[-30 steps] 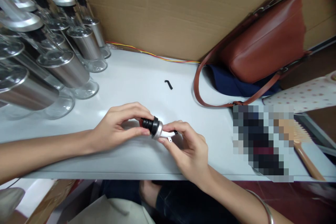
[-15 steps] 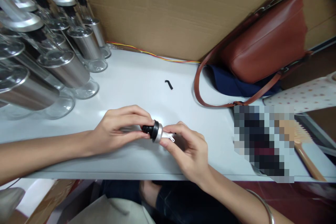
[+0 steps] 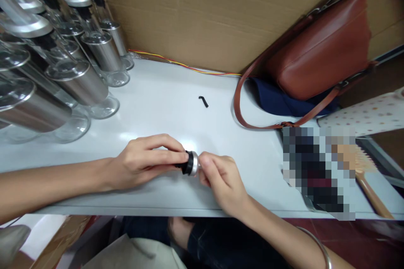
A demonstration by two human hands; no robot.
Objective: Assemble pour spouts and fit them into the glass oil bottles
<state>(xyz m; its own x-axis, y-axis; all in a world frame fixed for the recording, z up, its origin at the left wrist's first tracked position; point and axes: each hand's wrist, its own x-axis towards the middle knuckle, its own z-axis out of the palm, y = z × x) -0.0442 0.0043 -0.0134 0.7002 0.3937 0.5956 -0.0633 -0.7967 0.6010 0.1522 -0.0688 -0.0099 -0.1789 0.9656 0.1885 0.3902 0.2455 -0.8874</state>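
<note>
A bottle pourer [image 3: 190, 163] with a silver collar and black stopper lies sideways between my hands, just above the table. My left hand [image 3: 151, 157] pinches its black stopper end between thumb and fingers. At the other end, my right hand [image 3: 222, 180] is closed round the spout, which is mostly hidden by the fingers. A small bent black piece [image 3: 203, 101] rests on the table behind my hands, touched by neither. Several oil bottles [image 3: 78, 77] with steel sleeves and pourers like this one stand at the left.
The white table [image 3: 164, 92] ends at a front edge near my lap. A cardboard wall [image 3: 195, 12] rises behind, with red and yellow wires [image 3: 183, 65] along its foot. On the right are a brown handbag [image 3: 322, 46], a spotted roll [image 3: 366, 113], a blurred-out item and a wooden hairbrush [image 3: 369, 189].
My right hand has turned and its fingers have closed over the spout, hiding the small lever that showed before. The pourer has turned slightly; my left fingers have shifted along the stopper.
</note>
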